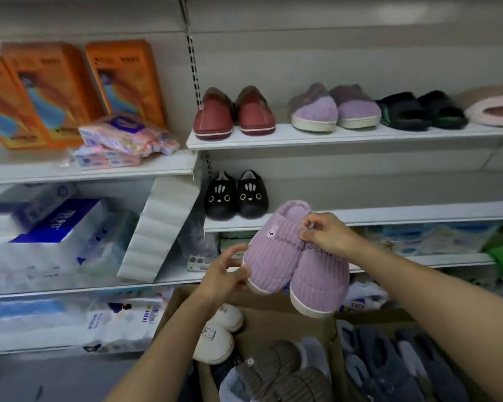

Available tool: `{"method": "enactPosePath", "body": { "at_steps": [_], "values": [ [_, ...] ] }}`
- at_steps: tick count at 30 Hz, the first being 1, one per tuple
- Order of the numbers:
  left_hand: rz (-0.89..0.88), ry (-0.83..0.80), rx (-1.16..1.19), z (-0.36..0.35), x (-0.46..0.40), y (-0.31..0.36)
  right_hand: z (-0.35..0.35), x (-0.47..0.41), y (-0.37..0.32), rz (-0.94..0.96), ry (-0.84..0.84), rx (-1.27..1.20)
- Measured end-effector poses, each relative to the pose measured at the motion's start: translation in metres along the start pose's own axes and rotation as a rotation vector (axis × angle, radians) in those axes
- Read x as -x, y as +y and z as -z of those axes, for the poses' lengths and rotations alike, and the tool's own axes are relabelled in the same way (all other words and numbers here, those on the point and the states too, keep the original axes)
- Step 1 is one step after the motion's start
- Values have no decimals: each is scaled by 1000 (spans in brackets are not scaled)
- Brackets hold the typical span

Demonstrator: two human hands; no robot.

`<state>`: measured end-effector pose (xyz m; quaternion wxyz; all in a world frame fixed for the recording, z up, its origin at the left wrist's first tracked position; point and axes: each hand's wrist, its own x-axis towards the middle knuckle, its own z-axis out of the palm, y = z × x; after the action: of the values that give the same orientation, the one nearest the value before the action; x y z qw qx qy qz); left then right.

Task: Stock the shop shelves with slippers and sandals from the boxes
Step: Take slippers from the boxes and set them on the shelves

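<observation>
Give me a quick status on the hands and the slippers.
Both hands on the purple slippers: left hand at toe, right hand pinching top. Held above the box. Shelf beside black cat slippers free.

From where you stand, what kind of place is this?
Most likely a small general shop aisle: white shelves display slipper pairs beside tissue packs, and a cardboard box of slippers sits below both hands holding a purple pair.

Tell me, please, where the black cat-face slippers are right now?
In the head view the black cat-face slippers sit at the left end of the middle shelf, below the red slippers and just above-left of the held purple pair.
</observation>
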<state>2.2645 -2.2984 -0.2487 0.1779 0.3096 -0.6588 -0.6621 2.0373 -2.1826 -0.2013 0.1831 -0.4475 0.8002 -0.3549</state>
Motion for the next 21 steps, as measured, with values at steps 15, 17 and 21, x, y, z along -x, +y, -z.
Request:
{"method": "enactPosePath", "body": {
  "at_steps": [15, 17, 21],
  "values": [
    [4, -2, -44, -91, -78, 14, 66, -92, 72, -58, -78, 198],
    [46, 52, -1, -100, -103, 9, 67, -122, 86, -42, -109, 218],
    [150, 143, 128, -115, -160, -2, 70, -181, 113, 6, -170, 234]
  ]
}}
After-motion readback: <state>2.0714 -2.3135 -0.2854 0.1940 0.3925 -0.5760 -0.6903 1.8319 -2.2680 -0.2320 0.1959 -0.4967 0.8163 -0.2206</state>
